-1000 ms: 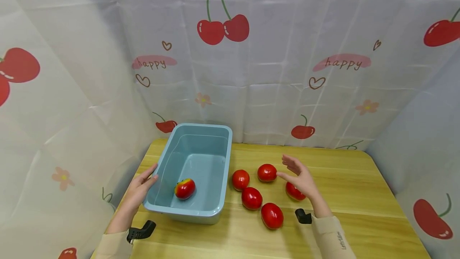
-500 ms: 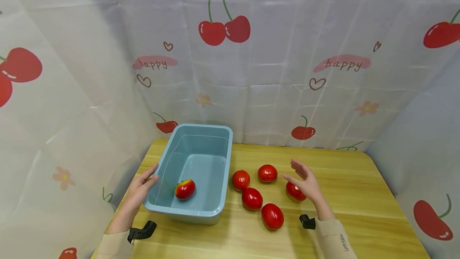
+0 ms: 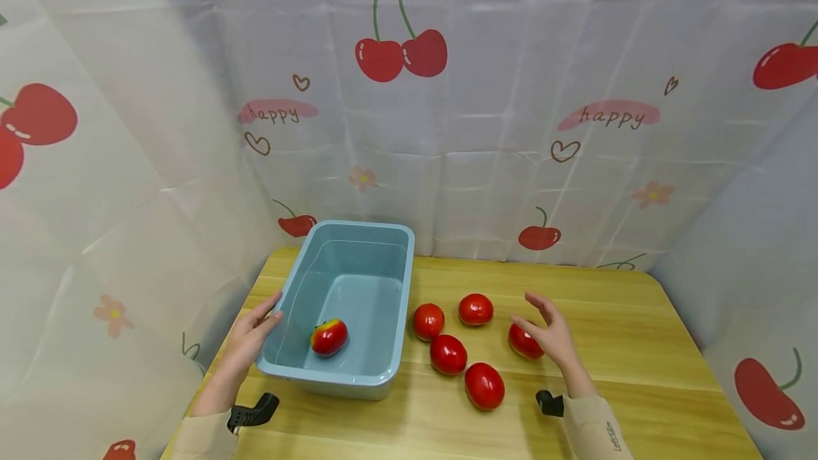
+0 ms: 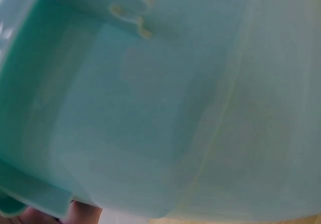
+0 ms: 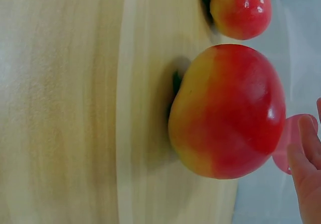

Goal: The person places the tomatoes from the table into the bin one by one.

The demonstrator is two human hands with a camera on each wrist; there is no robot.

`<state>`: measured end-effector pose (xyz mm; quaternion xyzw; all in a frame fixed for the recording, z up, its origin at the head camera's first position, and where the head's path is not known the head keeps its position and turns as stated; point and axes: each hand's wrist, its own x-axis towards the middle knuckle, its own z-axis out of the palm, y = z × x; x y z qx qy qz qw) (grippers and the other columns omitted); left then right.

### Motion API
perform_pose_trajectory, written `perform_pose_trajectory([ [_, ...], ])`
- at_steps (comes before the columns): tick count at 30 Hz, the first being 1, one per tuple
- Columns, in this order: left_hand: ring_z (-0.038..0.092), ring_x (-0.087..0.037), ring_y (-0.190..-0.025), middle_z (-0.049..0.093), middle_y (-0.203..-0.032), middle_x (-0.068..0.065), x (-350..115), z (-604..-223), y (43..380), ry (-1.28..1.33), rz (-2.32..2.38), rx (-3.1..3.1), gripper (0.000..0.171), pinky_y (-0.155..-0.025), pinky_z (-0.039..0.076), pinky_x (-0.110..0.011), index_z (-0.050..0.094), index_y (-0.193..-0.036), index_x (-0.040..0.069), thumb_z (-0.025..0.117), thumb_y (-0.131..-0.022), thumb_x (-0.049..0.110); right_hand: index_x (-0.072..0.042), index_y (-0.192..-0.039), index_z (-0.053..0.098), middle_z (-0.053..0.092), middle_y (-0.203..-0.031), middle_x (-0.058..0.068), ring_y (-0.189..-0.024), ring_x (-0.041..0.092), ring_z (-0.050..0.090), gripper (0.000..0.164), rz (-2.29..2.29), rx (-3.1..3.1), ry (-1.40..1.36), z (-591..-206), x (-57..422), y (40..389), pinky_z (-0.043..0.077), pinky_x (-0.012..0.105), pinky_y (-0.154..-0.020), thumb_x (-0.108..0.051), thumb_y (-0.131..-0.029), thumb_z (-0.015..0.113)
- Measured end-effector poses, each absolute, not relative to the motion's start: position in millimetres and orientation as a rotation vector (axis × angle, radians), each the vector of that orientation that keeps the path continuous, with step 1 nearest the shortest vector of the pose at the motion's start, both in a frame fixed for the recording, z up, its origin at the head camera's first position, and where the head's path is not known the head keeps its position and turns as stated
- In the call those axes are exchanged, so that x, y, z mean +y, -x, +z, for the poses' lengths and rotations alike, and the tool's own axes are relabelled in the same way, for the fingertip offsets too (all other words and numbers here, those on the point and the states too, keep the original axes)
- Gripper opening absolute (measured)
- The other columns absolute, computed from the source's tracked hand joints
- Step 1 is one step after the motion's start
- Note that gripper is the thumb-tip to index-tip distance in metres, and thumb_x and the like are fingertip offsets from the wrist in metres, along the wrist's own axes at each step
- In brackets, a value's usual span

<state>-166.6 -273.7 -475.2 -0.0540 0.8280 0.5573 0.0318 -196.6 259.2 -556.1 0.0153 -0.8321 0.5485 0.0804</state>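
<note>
While left hand (image 3: 248, 341) rests straight-fingered against blue tub (image 3: 395, 304) left wall, right hand (image 3: 551, 336) hovers open, fingers spread, beside nearest red fruit (image 3: 524, 341), right of tub on wooden table (image 3: 639, 346). Fruit looks glossy, smooth, probably light, slippery; best cupped around widest part. Right wrist view alone shows yellow blush (image 5: 193, 133); head view alone shows five fruits outside tub, one (image 3: 329, 336) inside.

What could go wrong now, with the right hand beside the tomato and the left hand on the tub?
1. The right hand is open next to a round tomato; a nudge might roll it toward the table edge.
2. The other tomatoes lie close together, so reaching could knock them.
3. The left hand only rests on the blue tub, which might slide.
</note>
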Motion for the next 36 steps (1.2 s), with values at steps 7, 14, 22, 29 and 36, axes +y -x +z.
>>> perform_pose_trajectory([
  [7,0.034,-0.038,-0.132,0.027,-0.15,-0.018,-272.5,-475.1,166.0,0.192,1.712,2.559,0.054,-0.103,0.03,-0.055,0.032,-0.147,0.009,0.049,-0.099,0.026,0.002,-0.137,0.04,0.04,-0.14,0.023,-0.134,0.039,0.027,0.072,1.696,-2.558,0.017,-558.5,263.9,197.3,0.017,0.056,-0.108,-0.028,-0.082,0.074],
  [14,0.031,-0.038,-0.133,0.026,-0.151,-0.017,-271.8,-474.6,165.5,0.201,1.717,2.554,0.054,-0.103,0.028,-0.056,0.032,-0.147,0.01,0.048,-0.099,0.027,0.0,-0.137,0.041,0.039,-0.141,0.022,-0.134,0.039,0.026,0.072,1.692,-2.592,0.047,-563.1,266.2,196.3,0.016,0.056,-0.109,-0.028,-0.081,0.075],
  [22,0.03,-0.036,-0.134,0.025,-0.151,-0.016,-272.3,-476.8,166.2,0.185,1.746,2.544,0.054,-0.105,0.027,-0.054,0.032,-0.147,0.009,0.049,-0.099,0.027,0.001,-0.139,0.038,0.036,-0.142,0.023,-0.133,0.04,0.026,0.073,1.693,-2.631,0.046,-568.0,265.5,192.5,0.017,0.055,-0.108,-0.027,-0.082,0.074],
  [29,0.028,-0.035,-0.135,0.024,-0.152,-0.015,-271.8,-476.9,165.5,0.185,1.773,2.516,0.055,-0.106,0.025,-0.054,0.032,-0.147,0.01,0.049,-0.099,0.029,-0.002,-0.14,0.036,0.033,-0.143,0.023,-0.131,0.04,0.029,0.073,1.699,-2.674,0.092,-573.0,264.8,189.7,0.027,0.054,-0.105,-0.027,-0.082,0.074],
  [36,0.026,-0.035,-0.136,0.024,-0.152,-0.014,-271.4,-476.8,165.1,0.19,1.779,2.519,0.055,-0.107,0.023,-0.054,0.032,-0.147,0.01,0.048,-0.099,0.03,-0.005,-0.141,0.035,0.033,-0.143,0.024,-0.127,0.04,0.033,0.073,1.678,-2.729,0.153,-576.5,263.2,187.6,0.03,0.055,-0.103,-0.027,-0.083,0.073],
])
